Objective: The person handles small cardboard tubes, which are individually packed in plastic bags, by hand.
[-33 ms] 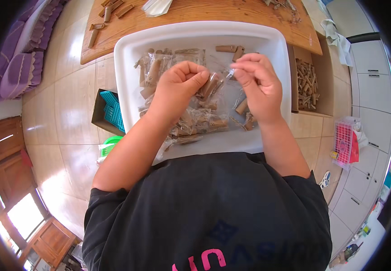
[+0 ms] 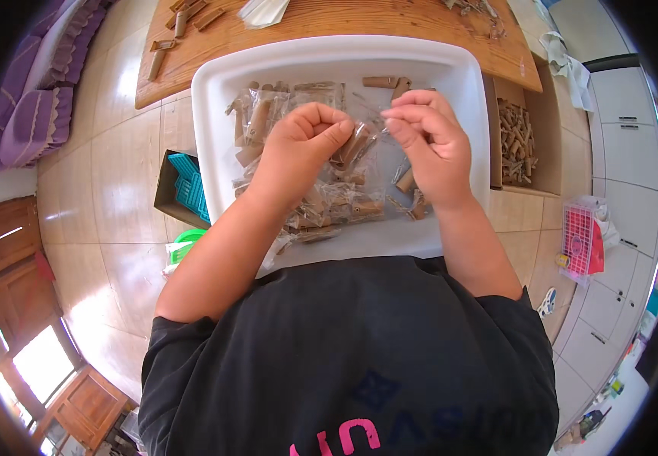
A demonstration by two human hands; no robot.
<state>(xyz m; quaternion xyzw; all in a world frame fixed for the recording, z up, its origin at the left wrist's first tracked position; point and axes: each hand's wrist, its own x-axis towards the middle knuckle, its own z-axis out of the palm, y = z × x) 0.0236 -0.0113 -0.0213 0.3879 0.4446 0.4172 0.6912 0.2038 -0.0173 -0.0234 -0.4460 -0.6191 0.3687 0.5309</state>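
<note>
Above a tiled floor (image 2: 116, 175), a white tray (image 2: 215, 99) holds bagged brown pieces. Both hands, left (image 2: 302, 144) and right (image 2: 428, 144), pinch a clear small bag (image 2: 359, 140) over it; it looks light, soft and slippery, best held by its top edge.

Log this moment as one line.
left hand: pinching small clear plastic bag | right hand: pinching bag | below: white plastic tray

Both bare forearms rise from the lower edge and converge; the left hand (image 2: 304, 143) is curled, fingers tucked, thumb pressed against the forefinger; the right hand (image 2: 429, 146), just beside it, pinches with fingertips pointed toward the left.
</note>
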